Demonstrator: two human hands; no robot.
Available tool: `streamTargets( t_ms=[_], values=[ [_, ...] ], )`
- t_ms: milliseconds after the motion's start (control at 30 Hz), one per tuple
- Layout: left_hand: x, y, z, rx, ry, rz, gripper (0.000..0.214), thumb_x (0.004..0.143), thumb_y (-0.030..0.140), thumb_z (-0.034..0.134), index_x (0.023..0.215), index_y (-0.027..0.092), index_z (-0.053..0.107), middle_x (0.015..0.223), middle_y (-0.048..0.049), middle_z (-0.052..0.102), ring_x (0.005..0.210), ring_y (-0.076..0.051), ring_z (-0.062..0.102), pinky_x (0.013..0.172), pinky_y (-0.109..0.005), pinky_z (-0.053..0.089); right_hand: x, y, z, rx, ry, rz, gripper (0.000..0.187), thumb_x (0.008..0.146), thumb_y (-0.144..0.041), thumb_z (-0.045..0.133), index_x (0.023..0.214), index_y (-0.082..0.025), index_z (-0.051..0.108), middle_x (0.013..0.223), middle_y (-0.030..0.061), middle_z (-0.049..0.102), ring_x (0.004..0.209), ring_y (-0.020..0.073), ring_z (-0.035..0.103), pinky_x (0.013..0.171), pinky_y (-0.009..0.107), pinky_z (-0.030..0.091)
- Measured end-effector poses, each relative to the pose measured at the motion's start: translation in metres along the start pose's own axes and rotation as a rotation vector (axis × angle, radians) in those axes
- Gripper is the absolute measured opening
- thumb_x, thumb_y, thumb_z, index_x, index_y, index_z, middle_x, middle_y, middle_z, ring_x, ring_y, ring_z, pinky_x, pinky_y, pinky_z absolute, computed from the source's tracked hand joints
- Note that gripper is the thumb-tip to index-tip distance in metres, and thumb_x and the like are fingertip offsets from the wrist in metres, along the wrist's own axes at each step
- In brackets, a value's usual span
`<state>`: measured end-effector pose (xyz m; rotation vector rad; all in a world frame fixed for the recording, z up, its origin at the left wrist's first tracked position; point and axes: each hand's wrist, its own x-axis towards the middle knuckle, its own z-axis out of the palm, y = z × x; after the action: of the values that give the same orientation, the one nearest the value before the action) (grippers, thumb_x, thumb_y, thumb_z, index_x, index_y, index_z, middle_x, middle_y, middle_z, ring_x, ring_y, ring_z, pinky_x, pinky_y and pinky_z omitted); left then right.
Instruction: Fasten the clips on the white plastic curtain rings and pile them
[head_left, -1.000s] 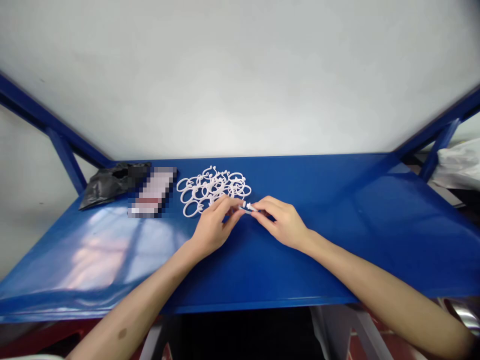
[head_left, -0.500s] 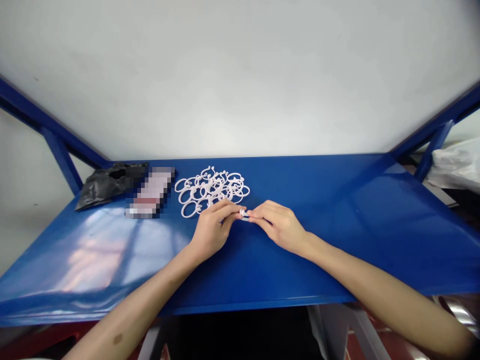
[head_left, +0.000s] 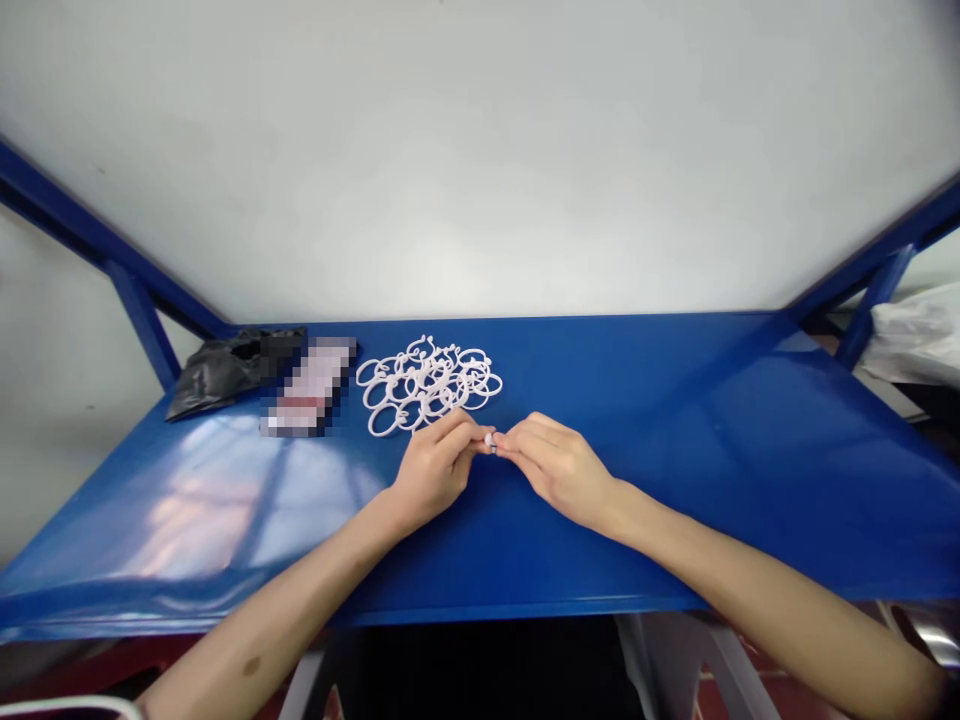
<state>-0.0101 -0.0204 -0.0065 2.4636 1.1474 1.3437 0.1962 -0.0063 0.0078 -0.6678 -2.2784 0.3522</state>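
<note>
My left hand and my right hand meet over the middle of the blue table. Both are closed in a pinch on one small white plastic ring. Only its whitish knobbed part shows between the fingertips; the fingers cover the rest. Just beyond my left hand lies a loose pile of white plastic rings, many with small knobs at their ends. Several of them overlap one another.
Left of the pile lies a blurred-out flat pinkish object, with a crumpled black plastic bag beside it. A pale wall stands behind the blue table. Blue frame bars rise at both sides. White plastic wrapping is at far right.
My hands have drawn slightly closer together, and less of the ring shows between the fingertips. The view has shifted a little; the pile looks unchanged.
</note>
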Motion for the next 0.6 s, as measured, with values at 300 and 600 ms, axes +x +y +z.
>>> streamTargets(
  t_ms=[300,600],
  values=[
    [0.009,-0.015,-0.001,0.263,-0.091,0.03,0.01,0.099,0.025,0.057,0.098,0.019,0.065,0.088,-0.0036,0.068,0.08,-0.017,0.063,0.074,-0.03,0.05,0.007,0.022,-0.005,-0.252,-0.042,-0.015,0.024,0.105,-0.023,0.047,0.103,-0.019,0.071,0.093,0.0068,0.073,0.084,0.0185,0.063,0.076,0.033,0.054],
    [0.007,-0.068,-0.025,0.634,-0.012,-0.168,0.016,0.095,0.031,0.061,0.098,0.019,0.072,0.098,-0.0105,0.067,0.092,-0.028,0.057,0.082,-0.043,0.047,0.002,0.081,-0.062,-0.8,-0.108,0.625,0.02,0.099,-0.025,0.056,0.104,-0.02,0.074,0.096,0.0107,0.069,0.081,0.022,0.067,0.058,0.029,0.045]
  ],
)
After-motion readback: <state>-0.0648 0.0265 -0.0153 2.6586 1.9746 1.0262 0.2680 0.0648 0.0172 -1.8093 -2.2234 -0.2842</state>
